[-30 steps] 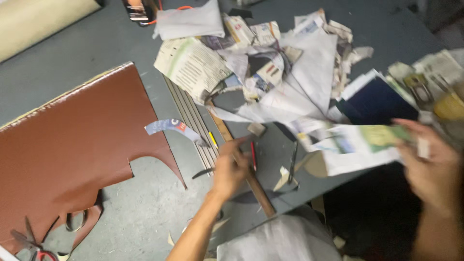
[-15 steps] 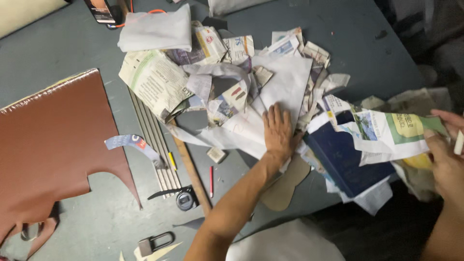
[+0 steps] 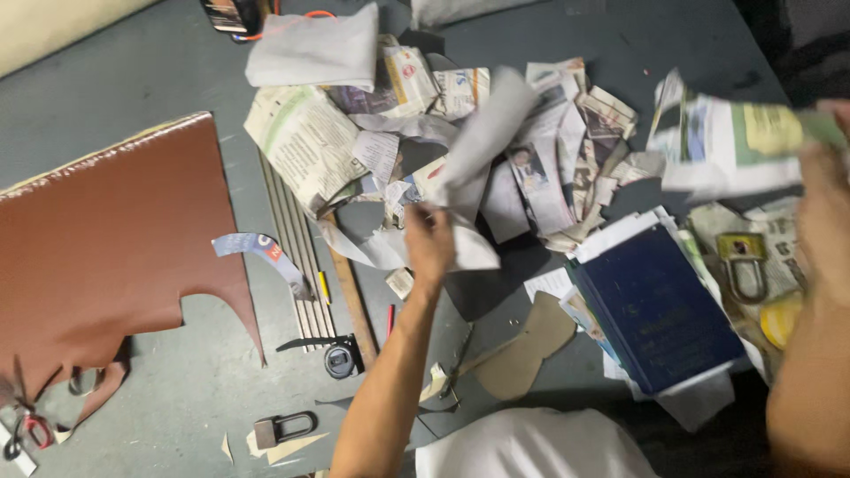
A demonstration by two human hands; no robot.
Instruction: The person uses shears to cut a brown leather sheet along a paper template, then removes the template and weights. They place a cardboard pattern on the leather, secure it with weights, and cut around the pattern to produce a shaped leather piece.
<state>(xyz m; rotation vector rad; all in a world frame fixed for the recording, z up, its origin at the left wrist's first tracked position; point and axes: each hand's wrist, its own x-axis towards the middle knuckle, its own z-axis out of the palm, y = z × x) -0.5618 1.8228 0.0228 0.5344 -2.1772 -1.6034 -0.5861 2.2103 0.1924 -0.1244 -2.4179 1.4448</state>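
Where the frame cuts off at 9 o'clock, a red-handled pair of scissors (image 3: 27, 431) shows only partly, beside the big sheet of brown leather (image 3: 106, 257) with a jagged cut lower edge. Small metal padlock-shaped clamp (image 3: 282, 429) sits at 6–7 o'clock on the grey-blue tabletop (image 3: 159, 80). Bundle of pale flat strips (image 3: 297, 248) and a wooden stick (image 3: 352, 305) run toward 6 o'clock; their top ends are buried under the pile of torn newspaper scraps (image 3: 390, 150).

Left hand (image 3: 430, 246), near centre, is closed on a pale grey sheet of paper (image 3: 482, 146), lifting it off the pile; sheet is motion-blurred and its fingertips are hidden behind the paper. Tan heart-shaped cardboard cutout (image 3: 527, 350) lies at 5 o'clock of that hand, partly under a dark-blue hardcover book (image 3: 660, 310).

Right hand (image 3: 828, 212), at 3 o'clock, is cropped by the frame edge and blurred; it touches a folded colour newspaper page (image 3: 730, 146), grip cannot be made out. Second metal clamp (image 3: 742, 261) lies below the page.
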